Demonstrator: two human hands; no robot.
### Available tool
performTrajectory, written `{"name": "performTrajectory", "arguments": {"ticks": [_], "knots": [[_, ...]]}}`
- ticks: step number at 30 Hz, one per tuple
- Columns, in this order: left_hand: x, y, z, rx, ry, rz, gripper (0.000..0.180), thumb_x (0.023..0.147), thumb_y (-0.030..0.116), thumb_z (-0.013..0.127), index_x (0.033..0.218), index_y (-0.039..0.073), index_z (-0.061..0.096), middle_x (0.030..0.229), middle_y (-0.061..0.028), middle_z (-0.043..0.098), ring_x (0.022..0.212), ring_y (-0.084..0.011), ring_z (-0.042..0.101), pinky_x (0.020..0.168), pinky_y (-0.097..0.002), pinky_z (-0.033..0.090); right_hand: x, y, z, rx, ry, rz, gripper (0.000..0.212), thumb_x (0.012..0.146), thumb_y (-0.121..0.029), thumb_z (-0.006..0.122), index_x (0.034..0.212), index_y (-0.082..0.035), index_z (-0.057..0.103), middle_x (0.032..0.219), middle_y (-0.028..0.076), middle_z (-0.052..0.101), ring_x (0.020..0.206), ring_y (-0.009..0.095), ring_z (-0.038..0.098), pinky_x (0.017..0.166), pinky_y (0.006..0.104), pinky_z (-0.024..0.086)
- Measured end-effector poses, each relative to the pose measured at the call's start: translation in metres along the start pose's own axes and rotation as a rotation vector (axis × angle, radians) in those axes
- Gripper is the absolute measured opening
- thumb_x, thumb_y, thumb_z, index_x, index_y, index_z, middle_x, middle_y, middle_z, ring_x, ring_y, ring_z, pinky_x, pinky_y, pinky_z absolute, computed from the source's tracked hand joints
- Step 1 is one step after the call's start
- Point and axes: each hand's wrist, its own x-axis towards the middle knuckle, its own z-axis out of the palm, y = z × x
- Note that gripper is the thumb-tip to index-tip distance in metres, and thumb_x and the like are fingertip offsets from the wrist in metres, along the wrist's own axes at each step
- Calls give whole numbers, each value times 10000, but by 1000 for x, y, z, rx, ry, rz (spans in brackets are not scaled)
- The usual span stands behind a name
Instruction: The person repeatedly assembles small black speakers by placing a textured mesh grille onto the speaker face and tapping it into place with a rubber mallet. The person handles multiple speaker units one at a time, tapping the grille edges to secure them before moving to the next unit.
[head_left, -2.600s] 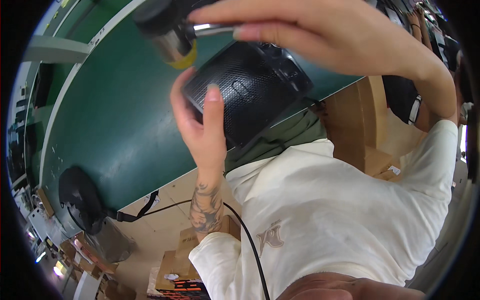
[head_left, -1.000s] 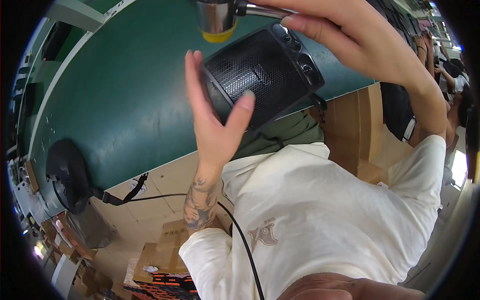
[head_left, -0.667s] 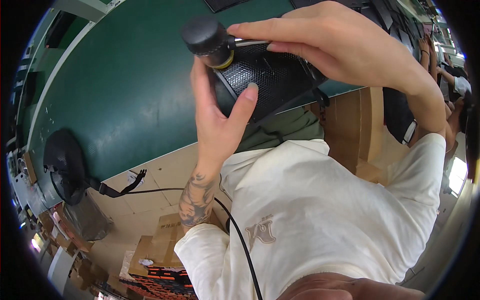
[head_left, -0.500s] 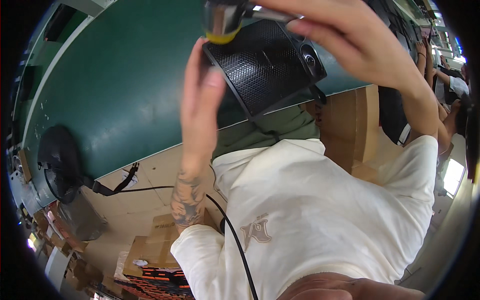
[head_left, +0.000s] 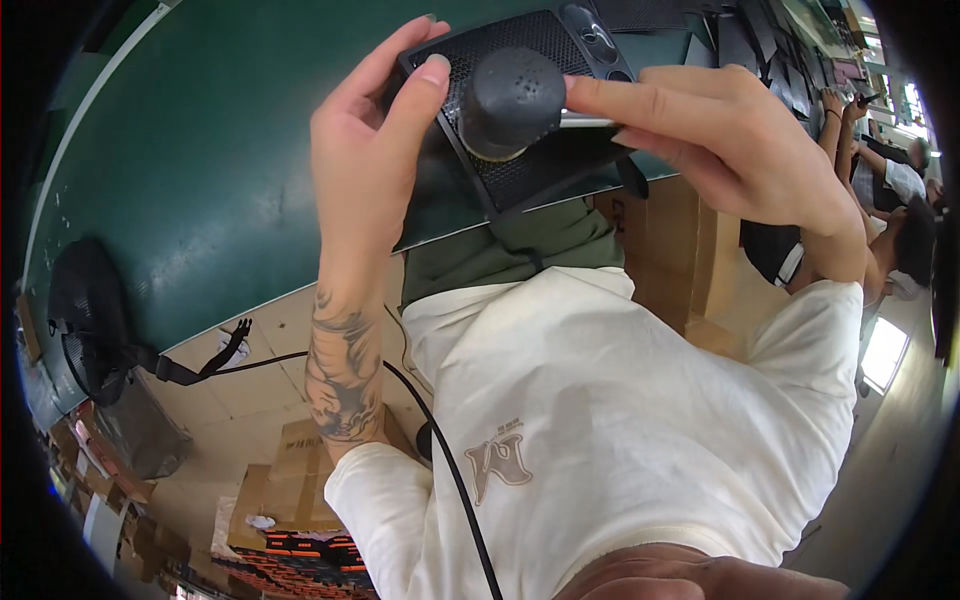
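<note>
A black box-shaped speaker (head_left: 540, 178) with a mesh grille lies at the near edge of the green table. My left hand (head_left: 370, 135) grips its left end, thumb on the front rim and fingers round the far side. In my right hand (head_left: 725, 130) is a mallet (head_left: 512, 92) with a thick black head, held by its metal handle. The head is over the grille and covers part of it; I cannot tell whether it touches. Two round openings (head_left: 592, 35) show on the speaker's far right part.
The green table (head_left: 230, 170) stretches left. A black mesh object with a strap (head_left: 95, 310) sits at its left edge. A black cable (head_left: 445, 440) crosses before me. Cartons (head_left: 310, 470) stand on the floor. Dark flat panels (head_left: 760, 55) and co-workers' hands (head_left: 835, 105) are at the right.
The mallet has come from above the speaker's far left corner to over the grille, nearer me and to the right. The speaker has shifted slightly away, and my left hand keeps hold of it.
</note>
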Motion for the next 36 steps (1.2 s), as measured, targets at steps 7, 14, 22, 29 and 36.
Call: {"name": "performTrajectory", "arguments": {"ticks": [7,14,22,29,36], "knots": [[0,1,1,-30,-1,-34,407,997,144,691,1350,-53,634,1288,-94,678,1087,-123,612,962,-250,476,-23,10,-8,-52,132,79,402,961,38,610,1363,34,622,1260,182,719,1094,323,726,910,331,548],[0,0,0,0,36,-50,399,986,119,684,1352,-33,642,1272,-97,682,1080,-117,607,970,-231,452,-42,27,-11,-2,233,159,454,1003,-60,612,1451,-2,562,1271,180,710,944,311,739,802,344,565],[1,6,1,2,36,-82,441,1007,100,645,1394,-98,572,1368,-190,635,1208,-200,622,1074,-313,449,-41,32,-5,74,90,304,414,1007,-37,578,1420,-39,603,1327,137,698,1170,301,697,944,346,541],[0,1,1,19,28,-56,439,1027,80,573,1417,-117,528,1386,-210,604,1228,-239,620,1084,-358,475,-43,18,-23,133,245,178,435,1045,-141,564,1453,3,520,1016,241,718,789,400,702,688,437,553],[-2,7,0,44,31,-74,454,1009,77,590,1415,-118,524,1403,-225,594,1278,-273,588,1134,-400,433,-24,39,-22,229,124,120,331,1008,-122,561,1301,33,578,886,270,686,804,439,682,698,490,523]]}}
